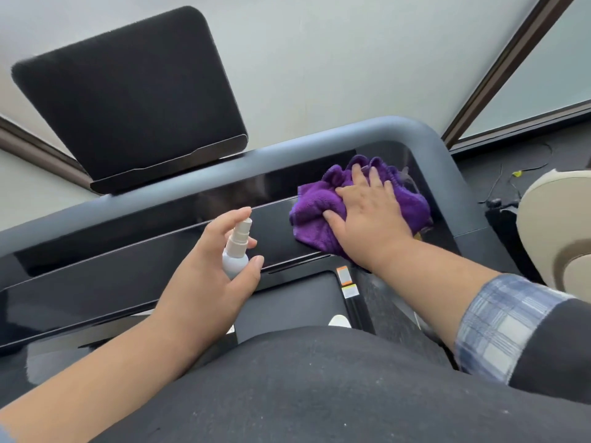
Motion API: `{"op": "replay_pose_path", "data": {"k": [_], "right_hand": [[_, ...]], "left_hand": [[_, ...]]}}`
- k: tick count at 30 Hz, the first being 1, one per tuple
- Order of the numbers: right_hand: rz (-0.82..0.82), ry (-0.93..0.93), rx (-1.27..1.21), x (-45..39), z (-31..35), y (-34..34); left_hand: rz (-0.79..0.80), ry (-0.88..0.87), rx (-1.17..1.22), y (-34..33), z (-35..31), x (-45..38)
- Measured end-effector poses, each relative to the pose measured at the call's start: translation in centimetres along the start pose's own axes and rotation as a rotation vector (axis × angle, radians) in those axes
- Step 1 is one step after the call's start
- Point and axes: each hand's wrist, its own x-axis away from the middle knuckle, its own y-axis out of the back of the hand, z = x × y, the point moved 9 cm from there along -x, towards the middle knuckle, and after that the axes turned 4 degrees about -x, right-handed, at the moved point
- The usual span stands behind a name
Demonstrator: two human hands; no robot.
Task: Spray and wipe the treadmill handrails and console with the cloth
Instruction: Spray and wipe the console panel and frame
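The treadmill's glossy black console [134,251] runs across the middle, framed by a grey handrail [425,139] that bends down on the right. A crumpled purple cloth [319,212] lies on the console's right end. My right hand [371,215] presses flat on the cloth with fingers spread. My left hand [211,270] grips a small white spray bottle [236,251] upright over the console's middle, forefinger raised by the nozzle.
A black tilted screen [128,100] stands above the console at the left. Window frames and frosted glass [319,59] lie behind. Another beige machine [556,238] sits at the right, with cables [511,183] on the dark floor. The treadmill belt [294,302] is below.
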Motion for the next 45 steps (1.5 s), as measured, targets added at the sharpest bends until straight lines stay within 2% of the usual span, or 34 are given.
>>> {"op": "replay_pose_path", "data": {"k": [4,7,12,14,23,30,45], "right_hand": [[0.097,0.213,0.004,0.0,6.9,-3.1],[0.139,0.279,-0.011,0.0,6.7,-3.3],[0.043,0.052,0.024,0.3,-2.2,-0.2],[0.028,0.021,0.035,0.5,-4.1,0.5],[0.044,0.025,0.079,0.3,-1.8,-0.2],[0.107,0.177,0.102,0.3,7.8,-3.7],[0.272,0.601,0.193,1.6,30.7,-12.9]], "left_hand": [[0.011,-0.005,-0.037,-1.7,-1.5,-1.5],[0.036,-0.015,-0.035,-3.3,-2.8,-2.2],[0.048,-0.045,-0.017,-4.7,-4.2,-2.4],[0.047,-0.041,-0.021,-5.0,-4.1,-2.1],[0.022,0.013,-0.040,-3.0,-2.0,-0.6],[-0.036,0.086,-0.027,0.9,1.3,1.7],[-0.251,0.281,0.022,12.4,13.9,10.9]]}}
